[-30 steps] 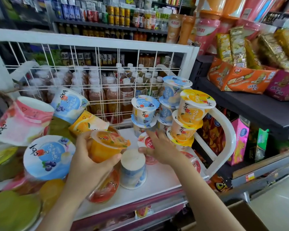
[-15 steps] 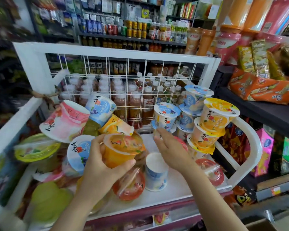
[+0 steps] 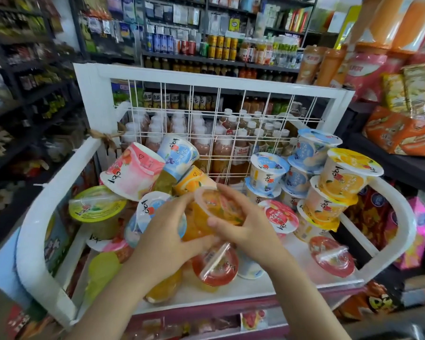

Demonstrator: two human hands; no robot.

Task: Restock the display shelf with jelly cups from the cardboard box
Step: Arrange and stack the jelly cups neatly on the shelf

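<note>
An orange jelly cup is held over the middle of the white display shelf. My left hand grips it from below and the left. My right hand curls round its right side and lid. Loose jelly cups lie piled on the shelf's left, among them a pink one and a green one. Stacked cups stand at the right: blue ones and orange ones. The cardboard box is out of view.
A white wire grid backs the shelf, with bottled drinks behind it. Two red-lidded cups lie near the shelf's front edge. A dark shelf with orange snack packs stands to the right. Drink racks fill the background.
My right hand left the cups on the shelf floor and came up to take hold of the orange cup together with my left hand. The camera view shifted to the left.
</note>
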